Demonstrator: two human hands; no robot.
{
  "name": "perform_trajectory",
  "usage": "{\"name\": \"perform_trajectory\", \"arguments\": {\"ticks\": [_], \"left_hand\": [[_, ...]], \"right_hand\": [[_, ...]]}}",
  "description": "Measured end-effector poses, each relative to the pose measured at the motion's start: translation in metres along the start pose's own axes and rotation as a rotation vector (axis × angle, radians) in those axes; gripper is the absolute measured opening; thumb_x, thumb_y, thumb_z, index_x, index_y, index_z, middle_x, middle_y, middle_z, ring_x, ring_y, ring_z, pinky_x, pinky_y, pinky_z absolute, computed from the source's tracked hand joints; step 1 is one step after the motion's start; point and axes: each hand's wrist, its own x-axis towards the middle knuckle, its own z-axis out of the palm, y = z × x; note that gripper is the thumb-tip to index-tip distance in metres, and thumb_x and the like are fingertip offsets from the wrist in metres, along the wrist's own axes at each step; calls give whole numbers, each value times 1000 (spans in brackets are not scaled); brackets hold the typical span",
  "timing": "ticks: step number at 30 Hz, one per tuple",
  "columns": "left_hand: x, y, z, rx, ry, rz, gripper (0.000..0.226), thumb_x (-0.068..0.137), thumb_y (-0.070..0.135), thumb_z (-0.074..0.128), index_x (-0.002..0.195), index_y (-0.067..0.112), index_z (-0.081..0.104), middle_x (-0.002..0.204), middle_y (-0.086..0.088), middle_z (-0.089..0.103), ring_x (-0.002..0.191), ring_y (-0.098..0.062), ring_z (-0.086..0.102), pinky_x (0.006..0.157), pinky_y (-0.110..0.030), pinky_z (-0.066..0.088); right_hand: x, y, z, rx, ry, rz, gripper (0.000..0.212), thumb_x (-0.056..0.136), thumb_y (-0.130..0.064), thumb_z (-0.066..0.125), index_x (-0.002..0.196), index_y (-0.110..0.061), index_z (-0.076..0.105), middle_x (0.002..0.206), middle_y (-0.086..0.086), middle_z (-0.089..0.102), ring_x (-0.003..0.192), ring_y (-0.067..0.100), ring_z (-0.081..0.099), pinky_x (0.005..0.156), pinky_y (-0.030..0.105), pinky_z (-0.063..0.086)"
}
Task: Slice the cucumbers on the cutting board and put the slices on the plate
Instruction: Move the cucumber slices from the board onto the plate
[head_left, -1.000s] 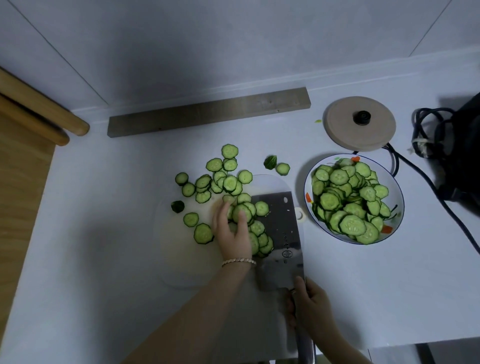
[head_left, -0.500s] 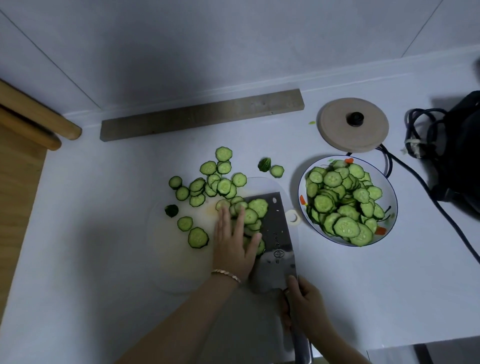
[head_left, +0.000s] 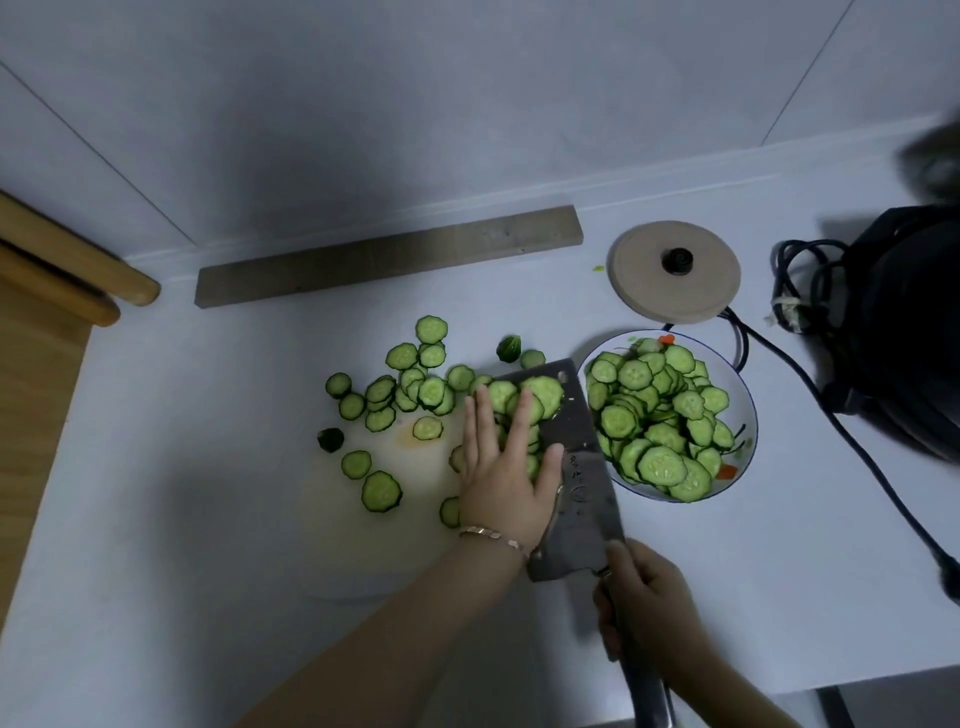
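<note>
Loose cucumber slices (head_left: 410, 387) lie scattered over the far part of the white cutting board (head_left: 363, 551) and onto the counter behind it. My right hand (head_left: 649, 603) grips the handle of a cleaver (head_left: 576, 467) whose flat blade carries a pile of slices (head_left: 524, 400). My left hand (head_left: 506, 462) lies flat on that pile, fingers spread, pressing the slices against the blade. The blade's far end touches the rim of the plate (head_left: 748, 415), a white blue-rimmed dish heaped with cucumber slices and a few orange bits.
A round beige lid (head_left: 675, 283) with a black knob sits behind the plate. Black cables (head_left: 810, 395) and a black bag (head_left: 904, 332) lie at the right. A grey wooden strip (head_left: 389, 254) runs along the wall; wooden furniture (head_left: 47, 332) borders the left.
The cleaver with its pile of slices has shifted right to the plate's rim. My left hand moved with it, staying flat on the slices.
</note>
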Motion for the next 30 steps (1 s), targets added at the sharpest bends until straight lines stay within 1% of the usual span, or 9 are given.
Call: {"name": "perform_trajectory", "arguments": {"ticks": [7, 9, 11, 13, 16, 19, 24, 26, 30], "left_hand": [[20, 81, 24, 18, -61, 136, 74, 79, 63, 8, 147, 37, 1, 152, -2, -21, 135, -12, -26, 111, -30, -14], [27, 93, 39, 30, -98, 154, 75, 79, 61, 10, 149, 33, 9, 156, -9, -9, 142, -20, -16, 111, -33, -15], [34, 102, 53, 122, -45, 197, 72, 82, 57, 18, 146, 26, 22, 155, -16, 11, 143, -31, 7, 114, -43, -3], [46, 103, 63, 245, 24, 305, 64, 84, 52, 28, 139, 21, 32, 148, -17, 32, 138, -34, 28, 115, -46, 15], [65, 97, 71, 333, 5, 548, 59, 87, 47, 30, 141, 23, 30, 147, -9, 37, 137, -27, 26, 112, -43, 11], [79, 102, 70, 377, -30, 779, 50, 88, 38, 32, 132, 21, 51, 139, -2, 49, 130, -22, 42, 107, -42, 20], [86, 103, 71, 416, -46, 747, 46, 84, 35, 35, 113, 19, 67, 119, -1, 64, 103, -17, 64, 98, -41, 43], [84, 101, 71, 413, -84, 717, 47, 83, 37, 35, 110, 19, 69, 113, 1, 66, 93, -14, 67, 93, -48, 46], [79, 114, 66, 347, 10, 744, 53, 85, 40, 34, 125, 12, 57, 124, -3, 62, 109, -15, 61, 103, -43, 39]], "right_hand": [[-13, -34, -76, -18, 129, -42, 37, 100, -15, 37, 65, -5, 37, 44, 13, 44, 29, 19, 37, 32, 23, 32], [-8, -36, -95, -70, 148, -60, 37, 101, -14, 37, 65, -4, 39, 44, 11, 45, 29, 20, 38, 34, 24, 34], [-3, -35, -110, -115, 164, -60, 36, 101, -14, 37, 67, -4, 43, 44, 11, 45, 30, 21, 39, 36, 24, 34], [2, -34, -123, -142, 172, -38, 34, 100, -15, 38, 70, -3, 45, 45, 9, 45, 31, 21, 38, 37, 24, 34], [4, -35, -137, -186, 173, -20, 33, 100, -16, 39, 70, -2, 45, 46, 9, 45, 33, 21, 39, 37, 25, 34], [5, -38, -146, -208, 176, -29, 34, 100, -16, 40, 69, -2, 46, 47, 9, 47, 34, 22, 41, 38, 27, 37], [7, -48, -161, -211, 234, -46, 37, 100, -17, 40, 74, 9, 47, 48, 13, 47, 33, 23, 41, 37, 27, 35], [8, -52, -169, -225, 274, -66, 36, 100, -17, 40, 72, 4, 46, 46, 12, 48, 32, 22, 41, 37, 24, 35], [6, -64, -178, -294, 305, -118, 37, 99, -18, 39, 68, 0, 46, 41, 14, 49, 31, 21, 40, 39, 22, 36]]}}
